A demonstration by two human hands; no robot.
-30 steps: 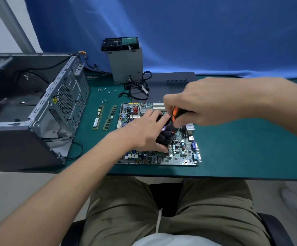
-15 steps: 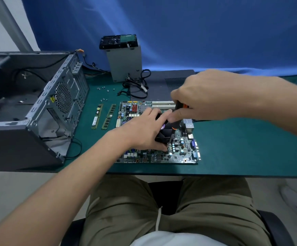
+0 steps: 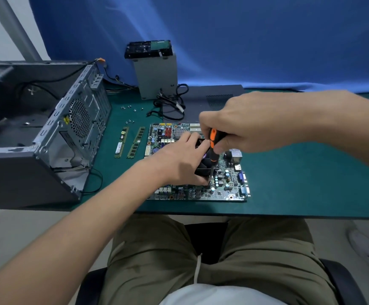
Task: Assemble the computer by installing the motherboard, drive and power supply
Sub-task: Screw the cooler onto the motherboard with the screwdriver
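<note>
**A:** Green mat (image 3: 300,177) on the bench, blue backdrop (image 3: 256,40) behind. The motherboard (image 3: 229,190) lies flat near the front edge, outside the open case (image 3: 47,137) at left.

**B:** Hands?

**A:** The left hand (image 3: 179,161) is curled over the black cooler (image 3: 204,167), gripping it. The right hand (image 3: 245,122) is clenched round the screwdriver (image 3: 212,142), tip down at the cooler's near right corner.

**B:** How to do it well?

**A:** My read: keep the shaft plumb and seated before turning. Press lightly. The left hand should hold the cooler level so it can't rock. A slip would land on the capacitors (image 3: 217,181) just beside the tip.

**B:** Other parts?

**A:** The drive (image 3: 148,48) sits atop the power supply (image 3: 157,78) at the back, well apart. Neither is installed yet.
</note>
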